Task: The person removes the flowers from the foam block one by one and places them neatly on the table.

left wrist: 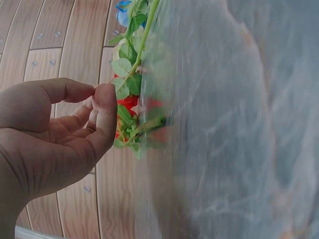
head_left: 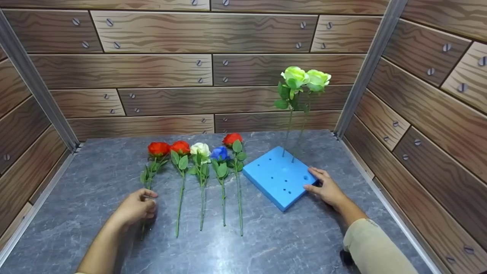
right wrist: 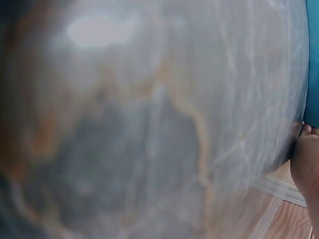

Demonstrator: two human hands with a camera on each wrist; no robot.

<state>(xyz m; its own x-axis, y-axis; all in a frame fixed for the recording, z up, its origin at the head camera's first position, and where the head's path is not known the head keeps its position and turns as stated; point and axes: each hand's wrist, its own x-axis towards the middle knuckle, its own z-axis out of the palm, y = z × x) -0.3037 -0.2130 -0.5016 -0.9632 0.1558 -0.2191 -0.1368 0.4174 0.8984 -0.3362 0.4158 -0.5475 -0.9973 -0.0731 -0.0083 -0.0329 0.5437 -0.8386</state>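
My left hand (head_left: 137, 207) hovers over the lower stem of the leftmost red rose (head_left: 158, 149), its fingers bent loosely. In the left wrist view the thumb and forefinger tips nearly meet, and no stem shows between them. At the right, my right hand (head_left: 326, 189) grips the corner of a blue block (head_left: 272, 167) with small holes in its top, thumb and fingers spread along the edge. Two light green roses (head_left: 295, 77) stand upright in the block's far side. The right wrist view shows mostly tabletop, with a little of this hand (right wrist: 305, 154) at the block's side.
Right of the leftmost rose lie another red rose (head_left: 180, 147), a white rose (head_left: 200, 150), a blue rose (head_left: 220, 153) and a further red rose (head_left: 232, 139), stems toward me. Wood-patterned walls (head_left: 167, 70) enclose the grey marbled table (head_left: 198, 253) at the back and sides.
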